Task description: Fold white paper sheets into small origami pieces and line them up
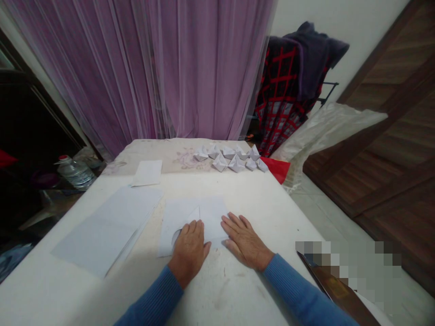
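A white sheet of paper (214, 210) lies flat on the table in front of me. On it rests a smaller folded paper piece (196, 213) with a pointed top; its lower part is hidden under my fingers. My left hand (190, 246) lies on that folded piece, fingers side by side and pressed down, thumb out to the right. A curved paper edge shows just left of its fingers. My right hand (247, 242) lies palm down with fingers spread, fingertips at the right edge of the sheet. Neither hand grips anything.
Several folded paper boats (235, 163) stand at the far right of the white table (272, 213). A stack of large paper sheets (108, 226) lies at left, with a smaller paper pile (147, 173) behind. A dark brown object (340, 290) sits at the right edge.
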Demonstrator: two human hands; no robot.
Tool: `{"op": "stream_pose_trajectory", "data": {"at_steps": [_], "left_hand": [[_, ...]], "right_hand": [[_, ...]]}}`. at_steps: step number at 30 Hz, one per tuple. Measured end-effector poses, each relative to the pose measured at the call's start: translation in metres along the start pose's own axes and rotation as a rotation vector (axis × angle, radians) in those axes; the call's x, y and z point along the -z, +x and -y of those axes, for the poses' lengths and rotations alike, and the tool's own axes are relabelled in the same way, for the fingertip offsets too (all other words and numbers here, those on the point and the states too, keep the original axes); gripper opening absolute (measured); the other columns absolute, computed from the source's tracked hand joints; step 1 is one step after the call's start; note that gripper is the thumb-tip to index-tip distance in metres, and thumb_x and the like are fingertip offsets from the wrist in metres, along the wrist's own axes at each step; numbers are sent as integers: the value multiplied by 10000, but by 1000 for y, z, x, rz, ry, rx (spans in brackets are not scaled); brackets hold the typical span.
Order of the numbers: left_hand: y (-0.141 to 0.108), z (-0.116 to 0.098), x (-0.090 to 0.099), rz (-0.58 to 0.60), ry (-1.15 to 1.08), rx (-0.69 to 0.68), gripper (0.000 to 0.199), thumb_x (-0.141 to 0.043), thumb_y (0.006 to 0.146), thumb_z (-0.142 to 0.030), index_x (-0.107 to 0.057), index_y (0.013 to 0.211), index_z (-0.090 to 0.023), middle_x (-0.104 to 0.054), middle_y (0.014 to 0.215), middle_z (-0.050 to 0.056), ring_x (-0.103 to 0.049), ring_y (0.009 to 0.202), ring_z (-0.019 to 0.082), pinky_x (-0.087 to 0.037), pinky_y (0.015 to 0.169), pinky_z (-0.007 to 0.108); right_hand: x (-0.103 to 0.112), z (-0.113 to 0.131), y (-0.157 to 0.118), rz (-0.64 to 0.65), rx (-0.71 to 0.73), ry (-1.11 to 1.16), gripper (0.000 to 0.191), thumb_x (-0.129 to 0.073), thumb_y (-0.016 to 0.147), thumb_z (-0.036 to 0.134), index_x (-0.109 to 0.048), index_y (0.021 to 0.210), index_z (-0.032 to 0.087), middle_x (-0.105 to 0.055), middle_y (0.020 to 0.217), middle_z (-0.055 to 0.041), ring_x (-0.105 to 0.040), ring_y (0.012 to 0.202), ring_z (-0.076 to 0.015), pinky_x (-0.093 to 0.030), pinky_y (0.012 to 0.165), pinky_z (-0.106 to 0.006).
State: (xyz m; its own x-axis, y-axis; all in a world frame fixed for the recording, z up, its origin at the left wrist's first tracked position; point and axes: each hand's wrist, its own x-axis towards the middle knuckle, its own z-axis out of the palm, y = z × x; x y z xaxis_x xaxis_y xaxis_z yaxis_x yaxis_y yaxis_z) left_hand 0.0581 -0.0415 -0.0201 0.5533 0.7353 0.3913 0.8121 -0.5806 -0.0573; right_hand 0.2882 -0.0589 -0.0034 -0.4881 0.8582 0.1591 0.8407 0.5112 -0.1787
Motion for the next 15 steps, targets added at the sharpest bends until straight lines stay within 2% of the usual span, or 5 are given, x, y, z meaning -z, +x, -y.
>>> {"op": "stream_pose_trajectory", "data": {"at_steps": [5,8,10,12,15], "left_hand": [[2,-5,8,42,-16,72,400,-430,915,-272,-514,1269,-107,-612,1200,157,-546,1109,286,-433,964,465],[3,-4,16,102,-42,84,389,-451,906,-256,-519,1267,-126,-607,1197,137,-546,1078,273,-431,960,450],[4,-3,18,118,-50,81,390,-463,904,-250,-519,1268,-123,-596,1214,137,-539,1082,270,-416,977,446],[4,-2,20,116,-54,76,392,-453,912,-250,-512,1279,-126,-586,1229,140,-530,1095,269,-397,995,456],[6,-3,23,146,-61,87,384,-453,919,-263,-515,1276,-137,-595,1192,128,-530,1082,264,-396,984,456]], "right_hand": [[5,-2,-11,5,-27,-2,476,-399,980,390,-452,1412,197,-414,1482,-105,-289,1411,-284,-261,1118,-556],[14,-3,-6,30,-51,10,432,-386,983,373,-515,1362,212,-444,1465,-92,-310,1402,-284,-250,1120,-556],[20,-2,7,30,-55,28,416,-367,987,335,-519,1357,219,-453,1461,-83,-328,1395,-268,-240,1128,-543],[25,2,26,14,-33,39,444,-358,989,320,-454,1410,216,-447,1464,-92,-333,1392,-254,-237,1134,-526],[25,11,60,30,50,26,447,-368,989,350,-450,1414,235,-372,1513,-95,-260,1425,-260,-218,1142,-509]]}}
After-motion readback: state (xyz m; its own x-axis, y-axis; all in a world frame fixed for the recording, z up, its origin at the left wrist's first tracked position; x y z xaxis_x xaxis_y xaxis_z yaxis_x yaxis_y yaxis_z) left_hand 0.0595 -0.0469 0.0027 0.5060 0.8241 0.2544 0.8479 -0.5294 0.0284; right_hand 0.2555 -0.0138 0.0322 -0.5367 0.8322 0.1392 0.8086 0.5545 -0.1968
